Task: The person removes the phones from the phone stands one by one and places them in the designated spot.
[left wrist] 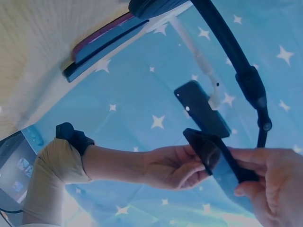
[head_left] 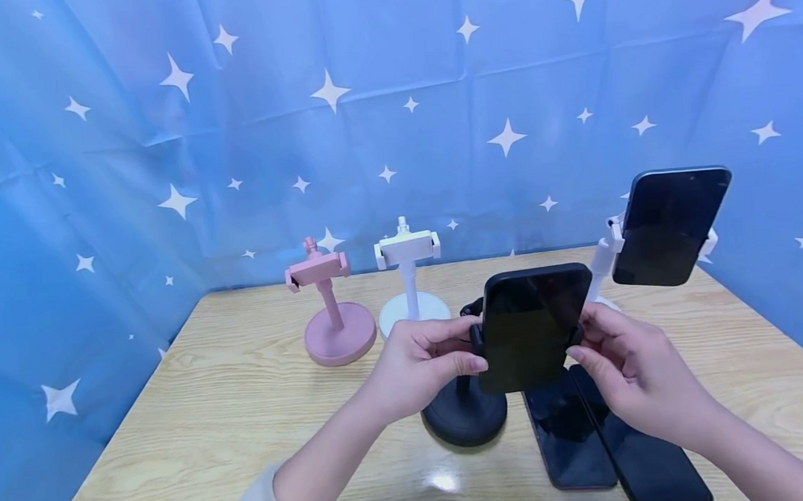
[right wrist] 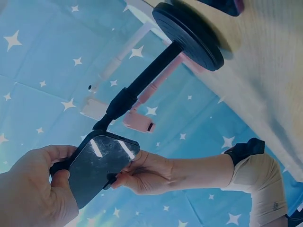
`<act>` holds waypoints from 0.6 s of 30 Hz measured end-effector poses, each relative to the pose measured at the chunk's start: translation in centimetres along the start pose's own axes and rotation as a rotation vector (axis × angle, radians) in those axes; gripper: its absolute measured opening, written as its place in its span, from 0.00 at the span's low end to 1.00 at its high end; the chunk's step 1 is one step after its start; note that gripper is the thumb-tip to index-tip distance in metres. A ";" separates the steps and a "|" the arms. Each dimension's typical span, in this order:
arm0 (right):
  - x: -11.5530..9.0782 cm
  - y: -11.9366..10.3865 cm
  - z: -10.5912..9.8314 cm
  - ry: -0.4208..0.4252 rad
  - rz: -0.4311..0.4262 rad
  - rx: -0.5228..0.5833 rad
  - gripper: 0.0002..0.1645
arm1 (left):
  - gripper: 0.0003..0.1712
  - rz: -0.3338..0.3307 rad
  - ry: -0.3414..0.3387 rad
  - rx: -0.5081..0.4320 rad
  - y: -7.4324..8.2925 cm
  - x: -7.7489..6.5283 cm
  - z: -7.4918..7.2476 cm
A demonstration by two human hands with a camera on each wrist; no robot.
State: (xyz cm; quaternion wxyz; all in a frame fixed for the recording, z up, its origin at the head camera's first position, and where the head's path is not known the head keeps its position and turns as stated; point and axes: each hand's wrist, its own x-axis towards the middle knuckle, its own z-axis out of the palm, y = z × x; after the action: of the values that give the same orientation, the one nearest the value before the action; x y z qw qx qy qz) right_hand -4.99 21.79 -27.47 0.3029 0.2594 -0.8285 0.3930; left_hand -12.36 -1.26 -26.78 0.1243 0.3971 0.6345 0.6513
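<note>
together, left hand (head_left: 416, 366) and right hand (head_left: 642, 371) fingers pinch the clamp (head_left: 476, 338) round a phone (head_left: 531, 334); right wrist view bares the stem (right wrist: 152, 71), mostly hand-blocked in head view; pink stand (right wrist: 138, 122) behind.

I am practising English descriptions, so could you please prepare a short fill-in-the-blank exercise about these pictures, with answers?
The phone between the left hand and the right hand is at the ____ stand's holder.
On the table, ____ phones lie side by side.
Left of the empty white stand stands a ____ one.
White ____ decorate the blue backdrop.

Missing words: black; two; pink; stars.
</note>
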 end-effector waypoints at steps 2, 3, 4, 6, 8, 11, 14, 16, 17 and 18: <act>-0.1 0.0 0.0 -0.008 -0.001 0.005 0.19 | 0.23 0.006 0.001 -0.006 -0.1 -0.2 0.1; -0.1 0.0 0.1 -0.011 -0.002 0.006 0.19 | 0.23 0.006 0.003 -0.008 -0.2 -0.3 0.1; -0.2 0.0 0.1 -0.014 -0.003 0.007 0.18 | 0.22 0.003 0.009 -0.003 -0.3 -0.4 0.1; -0.2 0.0 0.2 -0.018 -0.001 -0.001 0.17 | 0.22 -0.008 0.017 0.013 -0.5 -0.5 0.1; -0.3 0.0 0.3 -0.022 0.005 -0.013 0.16 | 0.22 -0.020 0.024 0.027 -0.7 -0.7 0.1; -0.4 0.0 0.4 -0.030 0.013 -0.032 0.16 | 0.21 -0.024 0.027 0.032 -0.9 -0.9 0.1; -0.6 -0.1 0.4 -0.033 0.017 -0.035 0.15 | 0.21 -0.005 0.023 -0.001 -1.0 -1.0 0.2; -0.7 0.0 0.5 -0.030 0.017 -0.032 0.15 | 0.21 -0.001 0.025 -0.020 -1.0 -1.1 0.3; -0.8 0.0 0.5 -0.028 0.019 -0.031 0.15 | 0.21 0.005 0.024 -0.027 -1.0 -1.1 0.4; -0.8 0.0 0.5 -0.025 0.019 -0.028 0.15 | 0.21 0.005 0.026 -0.032 -1.1 -1.2 0.4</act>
State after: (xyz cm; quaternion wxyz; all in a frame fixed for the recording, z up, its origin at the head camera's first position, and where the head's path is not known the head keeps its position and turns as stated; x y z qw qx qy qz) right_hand -4.59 21.52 -28.33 0.2926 0.2519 -0.8402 0.3809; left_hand -11.69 -1.56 -28.23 0.1207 0.3880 0.6246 0.6669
